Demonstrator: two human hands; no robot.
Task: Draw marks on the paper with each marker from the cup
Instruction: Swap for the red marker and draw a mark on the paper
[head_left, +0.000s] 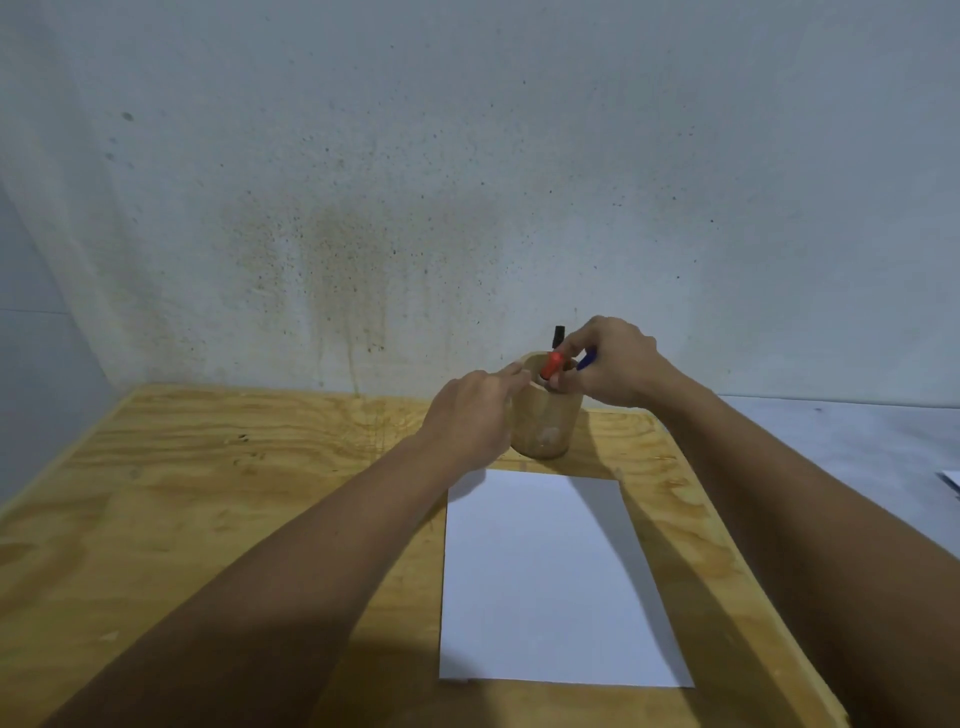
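A wooden cup (548, 421) stands at the back of the plywood table, just beyond a blank white sheet of paper (550, 577). My left hand (470, 415) wraps the cup's left side and rim. My right hand (608, 364) hovers over the cup's mouth, its fingers pinched on a red-capped marker (551, 365) that leans in the cup. A blue marker (587, 360) pokes out by the same fingers, and a black marker (558, 336) sticks up behind them. The markers' lower parts are hidden inside the cup.
The plywood table (208, 493) meets a stained pale wall at the back. Its right edge runs close to the paper, with a grey surface (857, 441) beyond. A scrap of white paper (951, 478) lies at the far right.
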